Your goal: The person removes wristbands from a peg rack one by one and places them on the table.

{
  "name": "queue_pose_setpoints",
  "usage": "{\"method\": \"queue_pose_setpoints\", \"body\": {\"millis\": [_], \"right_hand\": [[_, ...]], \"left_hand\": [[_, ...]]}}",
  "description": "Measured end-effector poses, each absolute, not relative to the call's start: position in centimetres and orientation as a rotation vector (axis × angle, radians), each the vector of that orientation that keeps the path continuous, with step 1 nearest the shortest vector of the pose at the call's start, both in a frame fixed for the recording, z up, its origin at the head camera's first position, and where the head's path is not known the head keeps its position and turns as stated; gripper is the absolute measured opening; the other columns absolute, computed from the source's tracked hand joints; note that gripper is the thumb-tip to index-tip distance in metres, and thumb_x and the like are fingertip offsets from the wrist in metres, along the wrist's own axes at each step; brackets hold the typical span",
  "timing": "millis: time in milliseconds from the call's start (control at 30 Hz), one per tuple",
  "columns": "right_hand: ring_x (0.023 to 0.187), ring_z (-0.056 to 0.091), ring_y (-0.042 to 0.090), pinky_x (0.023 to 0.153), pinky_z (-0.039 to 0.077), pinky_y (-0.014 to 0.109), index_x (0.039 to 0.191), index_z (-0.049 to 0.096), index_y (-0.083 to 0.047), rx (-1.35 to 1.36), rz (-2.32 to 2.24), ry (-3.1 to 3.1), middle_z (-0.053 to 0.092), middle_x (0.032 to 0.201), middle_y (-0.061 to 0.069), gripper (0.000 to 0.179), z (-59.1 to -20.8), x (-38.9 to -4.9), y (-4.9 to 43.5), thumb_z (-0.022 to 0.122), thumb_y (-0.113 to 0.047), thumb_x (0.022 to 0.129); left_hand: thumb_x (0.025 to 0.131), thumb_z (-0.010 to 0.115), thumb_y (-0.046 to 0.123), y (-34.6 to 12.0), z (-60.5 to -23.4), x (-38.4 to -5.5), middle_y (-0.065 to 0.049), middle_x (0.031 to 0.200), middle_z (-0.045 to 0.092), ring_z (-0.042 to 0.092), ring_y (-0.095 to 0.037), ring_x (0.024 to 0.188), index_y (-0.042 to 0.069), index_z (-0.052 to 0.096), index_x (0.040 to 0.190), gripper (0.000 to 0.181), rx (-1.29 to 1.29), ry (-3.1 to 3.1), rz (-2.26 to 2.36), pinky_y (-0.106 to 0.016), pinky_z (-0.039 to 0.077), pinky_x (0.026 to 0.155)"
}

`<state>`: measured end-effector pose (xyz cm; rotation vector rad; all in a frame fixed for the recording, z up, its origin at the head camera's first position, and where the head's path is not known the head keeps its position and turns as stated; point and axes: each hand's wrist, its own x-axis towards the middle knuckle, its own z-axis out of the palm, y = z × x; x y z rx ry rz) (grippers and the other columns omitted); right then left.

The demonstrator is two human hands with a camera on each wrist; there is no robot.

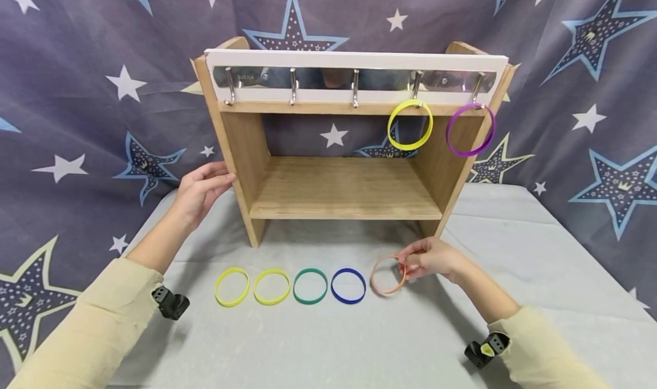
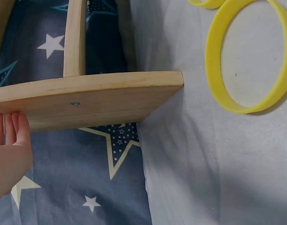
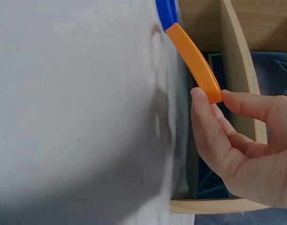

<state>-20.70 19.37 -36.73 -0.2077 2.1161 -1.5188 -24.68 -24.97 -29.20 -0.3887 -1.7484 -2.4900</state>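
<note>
My right hand (image 1: pixel 428 259) pinches the right edge of an orange silicone wristband (image 1: pixel 388 292) between thumb and fingers, low over the cloth. In the right wrist view the orange band (image 3: pixel 195 63) appears nearly edge-on, tilted, with fingertips on both sides. My left hand (image 1: pixel 201 194) touches the outer left side of a wooden shelf (image 1: pixel 344 211) with its fingertips; the left wrist view shows nearly straight fingers against that panel (image 2: pixel 96 105). On the cloth lie a blue wristband (image 1: pixel 348 302), a green one (image 1: pixel 310 302) and two yellow ones, the inner (image 1: pixel 272 303) and the outer (image 1: pixel 232 304).
A metal rail (image 1: pixel 323 80) with several hooks runs along the white board at the shelf's top. A yellow band (image 1: pixel 403 147) hangs from the fourth hook and a purple band (image 1: pixel 468 153) from the rightmost. Star-patterned fabric (image 1: pixel 92 109) hangs behind; grey cloth (image 1: pixel 308 349) covers the table.
</note>
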Motion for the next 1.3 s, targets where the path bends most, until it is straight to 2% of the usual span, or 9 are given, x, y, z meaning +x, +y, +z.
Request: {"method": "queue_pose_setpoints", "body": {"millis": [467,700,833,1067,1300], "right_hand": [[0.075,0.069,0.011,0.076,0.061,0.032,0.111,0.059,0.020,-0.225,-1.412,2.185,0.074,0.086,0.014,0.029,-37.5,-20.7,19.0,0.059,0.000,0.091],[0.071,0.066,0.006,0.072,0.061,0.027,0.107,0.062,0.019,-0.283,-1.318,2.269,0.072,0.081,0.007,0.026,-36.7,-20.4,18.9,0.061,-0.001,0.090],[0.072,0.066,0.007,0.073,0.061,0.028,0.107,0.062,0.018,-0.281,-1.306,2.286,0.073,0.084,0.011,0.026,-36.4,-20.3,19.0,0.061,-0.002,0.090],[0.076,0.069,0.011,0.076,0.061,0.030,0.110,0.059,0.019,-0.284,-1.316,2.291,0.072,0.094,0.023,0.030,-35.7,-20.2,19.3,0.061,-0.003,0.091],[0.082,0.069,0.012,0.080,0.060,0.031,0.116,0.057,0.018,-0.306,-1.299,2.351,0.071,0.099,0.022,0.035,-34.4,-20.4,19.6,0.061,-0.007,0.091]], "left_hand": [[0.088,0.055,-0.010,-25.0,-29.0,-24.7,-0.001,0.087,0.071,0.068,-0.008,0.086,0.008,0.071,0.091,0.024,-0.388,-1.759,-2.486,-0.017,0.055,0.083],[0.089,0.054,-0.010,-25.0,-29.2,-24.7,-0.001,0.088,0.071,0.068,-0.008,0.086,0.008,0.070,0.092,0.024,-0.392,-1.753,-2.491,-0.017,0.055,0.083],[0.089,0.055,-0.009,-25.0,-29.2,-24.7,0.000,0.089,0.071,0.067,-0.007,0.086,0.008,0.070,0.092,0.023,-0.394,-1.759,-2.481,-0.016,0.055,0.083],[0.089,0.055,-0.009,-24.9,-29.1,-24.7,-0.001,0.089,0.070,0.067,-0.008,0.086,0.008,0.070,0.092,0.022,-0.388,-1.750,-2.492,-0.017,0.055,0.084],[0.089,0.055,-0.008,-25.0,-29.2,-24.7,0.000,0.088,0.070,0.067,-0.007,0.086,0.008,0.070,0.092,0.022,-0.375,-1.750,-2.501,-0.016,0.055,0.084]]}}
